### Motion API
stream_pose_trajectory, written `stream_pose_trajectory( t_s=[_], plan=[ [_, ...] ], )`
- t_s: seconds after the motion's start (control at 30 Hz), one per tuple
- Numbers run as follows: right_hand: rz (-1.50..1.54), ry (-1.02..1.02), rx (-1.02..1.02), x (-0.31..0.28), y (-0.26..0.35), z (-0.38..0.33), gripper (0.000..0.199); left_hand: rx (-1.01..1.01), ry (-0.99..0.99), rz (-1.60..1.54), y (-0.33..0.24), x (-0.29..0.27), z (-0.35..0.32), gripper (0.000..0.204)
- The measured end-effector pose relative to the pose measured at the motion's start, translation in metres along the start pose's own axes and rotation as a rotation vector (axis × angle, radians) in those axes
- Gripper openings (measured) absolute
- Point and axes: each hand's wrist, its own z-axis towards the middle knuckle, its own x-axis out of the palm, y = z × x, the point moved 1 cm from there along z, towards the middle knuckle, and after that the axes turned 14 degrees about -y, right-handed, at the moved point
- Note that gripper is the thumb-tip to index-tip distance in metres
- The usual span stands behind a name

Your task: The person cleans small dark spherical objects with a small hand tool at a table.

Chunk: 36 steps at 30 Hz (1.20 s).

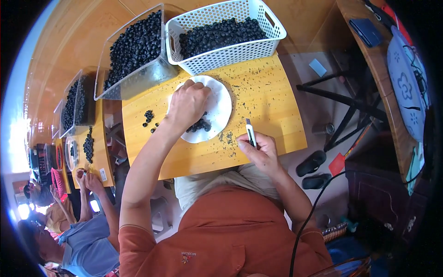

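My left hand [189,102] is over a white plate [223,104], its fingers curled down and closed. What they hold, if anything, is hidden under the hand. On the plate below my wrist lie several small, round, dark pieces [203,124], like berries or nuts. My right hand [262,150] is closed around a utility knife [250,134] with a white and black handle. Its short blade points up and away from me, over the near right part of the wooden table [277,111]. The knife is apart from the plate.
Behind the plate, a white perforated basket [226,56] and a clear plastic bin [134,85] hold dark round pieces. A few loose pieces [148,116] lie left of the plate. Dark crumbs scatter over the table. At left, another person's hands [90,180] work at a neighbouring table.
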Motion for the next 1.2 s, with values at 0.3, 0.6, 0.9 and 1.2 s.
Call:
stream_pose_trajectory(
  t_s=[0.3,0.6,0.9,1.2],
  plan=[
    [-0.002,-0.016,0.002,-0.002,-0.003,-0.001,0.014,-0.093,-0.127,-0.433,-0.014,-0.018,-0.015,0.015],
    [-0.051,-0.007,0.022,-0.001,-0.005,0.002,0.017,-0.235,-0.201,-0.697,-0.011,-0.017,-0.037,0.016],
    [-0.223,-0.044,-0.124,0.015,0.006,0.005,0.019,-0.855,-0.133,-1.571,-0.014,-0.014,-0.070,0.016],
    [-0.332,-0.026,-0.338,0.031,0.027,0.008,0.026,-1.072,-0.185,-1.962,-0.038,-0.018,-0.085,0.010]
  ],
)
